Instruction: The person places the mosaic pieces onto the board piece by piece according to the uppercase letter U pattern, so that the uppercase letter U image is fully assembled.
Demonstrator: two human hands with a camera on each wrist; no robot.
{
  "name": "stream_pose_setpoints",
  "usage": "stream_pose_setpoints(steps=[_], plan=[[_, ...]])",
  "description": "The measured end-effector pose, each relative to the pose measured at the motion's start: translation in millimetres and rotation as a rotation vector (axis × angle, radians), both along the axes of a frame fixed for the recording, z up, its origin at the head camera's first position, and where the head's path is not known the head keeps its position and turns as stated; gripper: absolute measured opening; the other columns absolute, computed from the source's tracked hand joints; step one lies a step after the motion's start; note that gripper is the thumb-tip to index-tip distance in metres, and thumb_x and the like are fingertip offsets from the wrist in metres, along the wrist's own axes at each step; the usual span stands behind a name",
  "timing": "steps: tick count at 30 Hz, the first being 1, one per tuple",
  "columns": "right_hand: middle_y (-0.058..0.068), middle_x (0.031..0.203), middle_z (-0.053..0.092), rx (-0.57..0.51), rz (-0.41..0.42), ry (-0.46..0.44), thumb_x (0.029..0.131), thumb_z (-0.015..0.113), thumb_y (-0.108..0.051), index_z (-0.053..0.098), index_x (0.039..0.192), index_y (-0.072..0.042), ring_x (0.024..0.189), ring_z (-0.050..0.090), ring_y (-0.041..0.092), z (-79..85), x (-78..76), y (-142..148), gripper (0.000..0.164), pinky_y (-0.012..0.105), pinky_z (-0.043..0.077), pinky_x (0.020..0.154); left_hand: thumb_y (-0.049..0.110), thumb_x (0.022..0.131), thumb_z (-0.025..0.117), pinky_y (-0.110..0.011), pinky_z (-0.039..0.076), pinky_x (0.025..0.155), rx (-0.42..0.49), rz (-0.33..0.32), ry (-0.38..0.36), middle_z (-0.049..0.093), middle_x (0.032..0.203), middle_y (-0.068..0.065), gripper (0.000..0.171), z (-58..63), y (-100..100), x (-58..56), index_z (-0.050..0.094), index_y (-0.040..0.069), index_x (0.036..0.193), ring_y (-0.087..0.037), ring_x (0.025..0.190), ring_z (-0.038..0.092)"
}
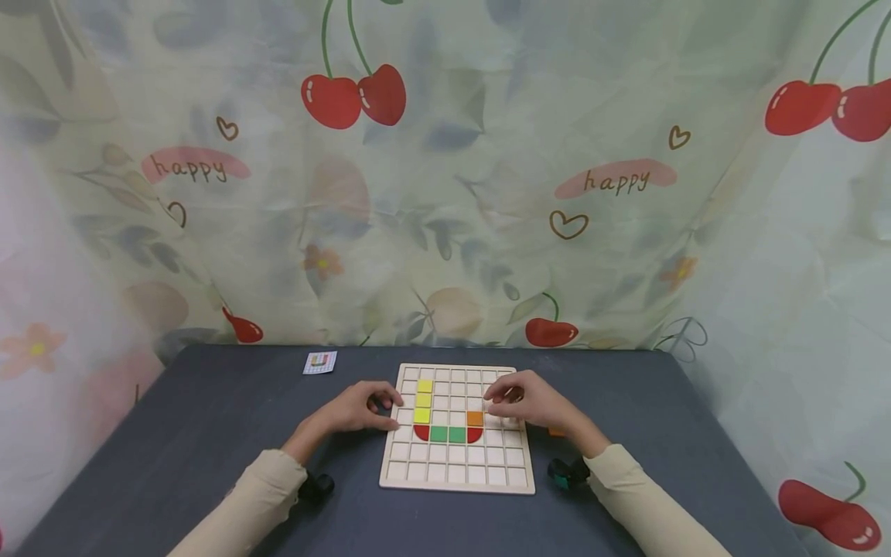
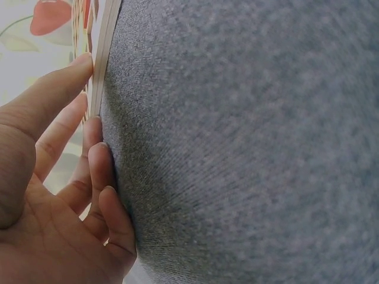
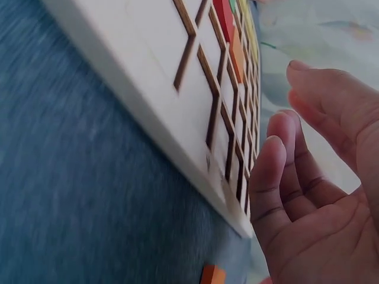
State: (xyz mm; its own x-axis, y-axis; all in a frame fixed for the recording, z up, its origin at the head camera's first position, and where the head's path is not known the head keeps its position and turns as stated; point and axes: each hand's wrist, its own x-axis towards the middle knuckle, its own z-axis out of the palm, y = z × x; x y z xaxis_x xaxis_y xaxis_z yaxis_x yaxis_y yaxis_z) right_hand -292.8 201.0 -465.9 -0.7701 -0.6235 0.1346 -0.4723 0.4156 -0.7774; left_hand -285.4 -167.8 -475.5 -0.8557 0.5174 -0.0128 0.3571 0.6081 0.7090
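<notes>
A pale wooden grid board [image 1: 445, 472] lies flat on the table with coloured tiles in its cells. Yellow tiles [image 1: 423, 400] form a column on the left, with green tiles [image 1: 448, 434] between two red rounded tiles [image 1: 421, 433] below. An orange tile [image 1: 475, 418] sits above the right red one. My left hand [image 1: 362, 406] rests at the board's left edge, thumb [image 2: 80, 68] and fingertips touching it. Over the board's right side hovers my right hand [image 1: 532, 402], its fingers [image 3: 275, 160] loosely bent with nothing between them.
Another orange tile [image 1: 557, 432] lies on the dark table [image 1: 599, 402] beside the board, partly hidden under the right wrist. A small pattern card [image 1: 320, 363] lies at the back left. A printed curtain [image 1: 445, 193] hangs behind the table.
</notes>
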Motion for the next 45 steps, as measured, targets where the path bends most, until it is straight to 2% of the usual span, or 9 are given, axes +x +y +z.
stream_pose_setpoints(steps=[5,26,35,45], plan=[[-0.001,0.094,0.068,-0.003,0.009,0.028,0.095,0.075,-0.015,0.074,0.110,-0.002,0.078,0.061,0.020,1.6,3.7,17,0.021,0.032,0.051,0.071,0.018,0.085,0.085,-0.038,0.044,0.080,0.006,-0.001,-0.004,0.059,0.097,-0.003,0.028,0.0,0,0.5,0.071,0.010,0.108,-0.022,0.089,0.053],[0.005,0.098,0.070,-0.003,-0.076,-0.045,0.095,0.075,-0.016,0.073,0.113,-0.001,0.080,0.065,0.023,3.5,17.9,85,0.023,0.032,0.053,0.071,0.019,0.086,0.085,-0.038,0.044,0.080,0.007,-0.010,0.010,0.059,0.097,-0.003,0.028,0.3,1,0.7,0.071,0.010,0.108,-0.021,0.089,0.053],[0.005,0.101,0.070,0.022,-0.108,-0.060,0.095,0.074,-0.017,0.071,0.114,0.000,0.085,0.065,0.024,5.8,23.0,104,0.026,0.031,0.052,0.075,0.018,0.086,0.084,-0.038,0.044,0.080,0.005,-0.014,0.010,0.059,0.097,-0.004,0.028,1.6,1,1.4,0.070,0.009,0.109,-0.022,0.089,0.053],[0.007,0.102,0.069,0.030,-0.101,-0.080,0.095,0.074,-0.016,0.071,0.114,0.001,0.084,0.064,0.021,1.5,25.7,114,0.025,0.030,0.052,0.071,0.018,0.086,0.084,-0.038,0.045,0.080,0.008,-0.017,0.011,0.059,0.097,-0.004,0.029,3.7,1,2.7,0.070,0.008,0.109,-0.022,0.089,0.053]])
